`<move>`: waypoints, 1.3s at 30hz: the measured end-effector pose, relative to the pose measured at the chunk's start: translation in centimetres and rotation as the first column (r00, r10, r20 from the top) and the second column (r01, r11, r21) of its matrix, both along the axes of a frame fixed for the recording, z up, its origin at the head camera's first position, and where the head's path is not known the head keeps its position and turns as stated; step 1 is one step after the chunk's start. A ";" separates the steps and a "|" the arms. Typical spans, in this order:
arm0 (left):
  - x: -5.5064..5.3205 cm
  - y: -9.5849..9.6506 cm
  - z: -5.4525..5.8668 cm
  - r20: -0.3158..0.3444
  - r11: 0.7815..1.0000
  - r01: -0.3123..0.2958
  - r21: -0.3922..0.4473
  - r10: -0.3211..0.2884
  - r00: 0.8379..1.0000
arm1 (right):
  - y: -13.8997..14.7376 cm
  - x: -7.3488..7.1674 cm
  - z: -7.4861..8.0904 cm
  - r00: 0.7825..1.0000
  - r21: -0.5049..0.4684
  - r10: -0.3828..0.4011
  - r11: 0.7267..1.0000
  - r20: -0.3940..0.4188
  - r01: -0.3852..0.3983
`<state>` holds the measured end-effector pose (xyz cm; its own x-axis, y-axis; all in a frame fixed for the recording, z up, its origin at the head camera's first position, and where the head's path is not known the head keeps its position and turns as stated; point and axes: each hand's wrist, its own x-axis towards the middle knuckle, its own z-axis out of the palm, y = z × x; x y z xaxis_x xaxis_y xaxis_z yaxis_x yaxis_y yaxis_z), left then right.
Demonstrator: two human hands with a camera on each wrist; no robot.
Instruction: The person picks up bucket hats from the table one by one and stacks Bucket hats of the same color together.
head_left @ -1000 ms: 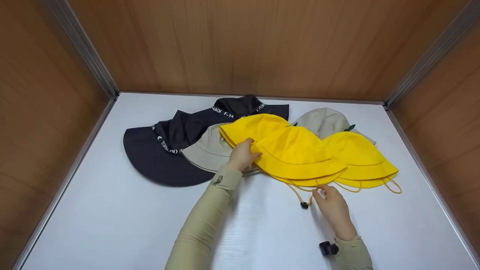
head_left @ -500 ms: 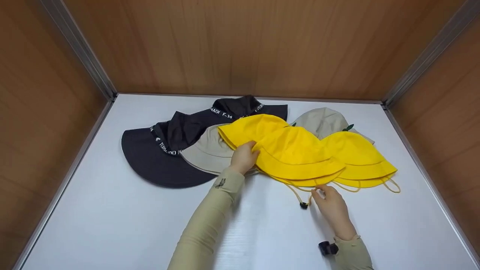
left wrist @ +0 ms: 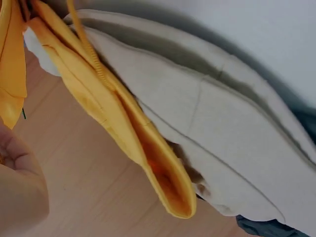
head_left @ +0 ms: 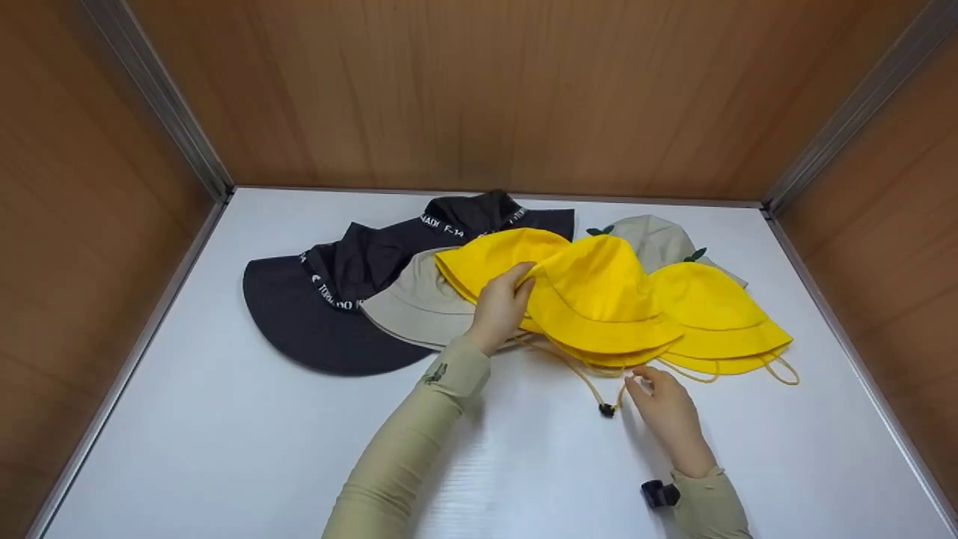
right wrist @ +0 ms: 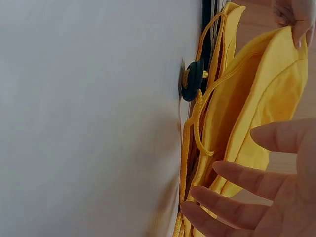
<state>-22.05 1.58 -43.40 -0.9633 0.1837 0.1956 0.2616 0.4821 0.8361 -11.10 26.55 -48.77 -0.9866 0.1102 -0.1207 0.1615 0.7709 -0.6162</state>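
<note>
My left hand pinches the left edge of a yellow bucket hat, raised off another yellow hat. In the right wrist view, the brim of the lifted hat gapes toward the camera. My right hand is at the front of the brim; in its wrist view the fingers are straight and spread beside the yellow cloth, gripping nothing. A yellow chin cord with a black cord lock lies on the table in front. A third yellow hat overlaps on the right.
A beige hat lies under the yellow ones, partly over a dark wide-brimmed hat. Another dark hat and a second beige hat lie behind. Wooden panels enclose the white table on three sides.
My left hand has moved up and right, raising the left side of the middle yellow hat and baring more of the yellow hat beneath. My right hand has barely moved.
</note>
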 end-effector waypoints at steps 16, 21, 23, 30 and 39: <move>4.1 -1.9 5.3 -0.092 0.914 0.154 0.375 -0.128 0.987 | 1.7 -1.7 1.4 0.974 -0.296 -0.226 0.933 -0.031 0.207; 5.4 -3.0 6.3 -0.089 0.865 0.188 0.466 -0.166 0.982 | 2.3 -2.8 2.4 0.962 -0.419 -0.274 0.875 -0.014 0.244; 5.8 -3.4 6.6 -0.082 0.848 0.198 0.491 -0.181 0.980 | 2.4 -3.4 2.8 0.963 -0.473 -0.268 0.848 0.003 0.238; 7.4 -4.7 7.4 -0.062 0.808 0.237 0.540 -0.242 0.968 | 2.2 -4.4 3.2 0.986 -0.686 -0.154 0.711 0.067 0.158; 8.7 -7.1 7.2 -0.013 0.812 0.219 0.542 -0.252 0.968 | 0.9 -4.2 2.5 0.996 -0.743 0.082 0.669 0.040 -0.026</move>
